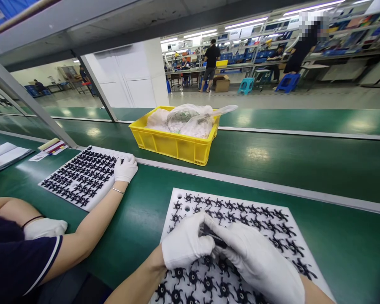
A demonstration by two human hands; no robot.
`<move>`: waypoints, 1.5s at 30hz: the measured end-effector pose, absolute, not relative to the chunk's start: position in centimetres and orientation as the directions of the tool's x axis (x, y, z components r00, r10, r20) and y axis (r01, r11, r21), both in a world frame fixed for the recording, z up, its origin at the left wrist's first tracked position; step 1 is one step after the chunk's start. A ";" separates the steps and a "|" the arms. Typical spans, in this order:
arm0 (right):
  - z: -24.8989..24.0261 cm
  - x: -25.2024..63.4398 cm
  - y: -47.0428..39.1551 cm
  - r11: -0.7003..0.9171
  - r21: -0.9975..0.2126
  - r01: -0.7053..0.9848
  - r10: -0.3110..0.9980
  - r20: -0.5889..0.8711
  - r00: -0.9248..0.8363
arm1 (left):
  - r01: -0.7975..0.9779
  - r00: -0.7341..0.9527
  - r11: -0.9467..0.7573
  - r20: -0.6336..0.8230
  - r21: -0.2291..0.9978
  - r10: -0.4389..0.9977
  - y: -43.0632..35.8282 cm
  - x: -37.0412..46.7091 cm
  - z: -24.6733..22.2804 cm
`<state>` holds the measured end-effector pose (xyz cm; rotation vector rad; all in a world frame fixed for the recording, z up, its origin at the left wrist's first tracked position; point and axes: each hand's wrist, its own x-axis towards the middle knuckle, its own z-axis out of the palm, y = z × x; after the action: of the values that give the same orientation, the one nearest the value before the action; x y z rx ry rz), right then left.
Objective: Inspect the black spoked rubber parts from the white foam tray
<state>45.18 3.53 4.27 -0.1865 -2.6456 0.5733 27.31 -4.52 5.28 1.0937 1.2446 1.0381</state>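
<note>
White-gloved, the right hand is held above the near board, turned toward the left hand, which is gloved alike. A black piece is grasped between the two; each grip is closed on it, and its shape is mostly covered by the fingers. Beneath, the white board is covered with rows of black wheels with curved arms, some of them hidden by the hands. Bare holes are seen near its far left corner. The board is carried by a green table. To the left, a second board, filled with similar wheels, is touched at its far right corner by a co-worker's gloved hand; the co-worker's other gloved hand is rested near the table's edge. Beyond that board, papers and a notebook are laid out. Past a pale strip, a yellow bin is filled with clear bags, whose contents cannot be made out. Farther back, a standing person and blue stools are seen.
</note>
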 end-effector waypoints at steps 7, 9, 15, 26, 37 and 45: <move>4.6 45.2 3.7 0.885 -0.465 0.034 0.229 0.370 -0.901 | -0.059 0.065 0.211 -0.207 0.976 0.976 -4.4 27.4 4.6; 4.6 45.1 3.6 0.894 -0.447 0.043 0.232 0.377 -0.897 | 0.011 0.029 0.182 -0.182 0.983 0.983 -4.4 27.6 4.4; 4.5 45.0 3.5 0.887 -0.458 0.058 0.247 0.366 -0.897 | 0.020 0.027 0.187 -0.187 0.982 0.982 -4.6 27.5 4.8; 4.9 44.9 3.3 0.898 -0.438 0.025 0.220 0.400 -0.890 | -0.038 0.005 0.184 -0.184 0.982 0.983 -4.5 27.7 4.9; 5.0 45.5 3.9 0.646 -0.762 0.038 0.358 0.260 -0.897 | -0.311 0.183 0.199 -0.147 0.929 0.972 -5.3 27.4 5.8; 5.1 46.5 3.7 0.481 -0.872 0.087 0.430 0.148 -0.891 | -0.324 0.216 0.213 -0.147 0.922 0.965 -5.7 27.3 6.1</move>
<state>46.50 3.74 5.11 -0.4338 -2.3847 1.3750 27.33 -5.69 6.10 0.9051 0.9011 1.0869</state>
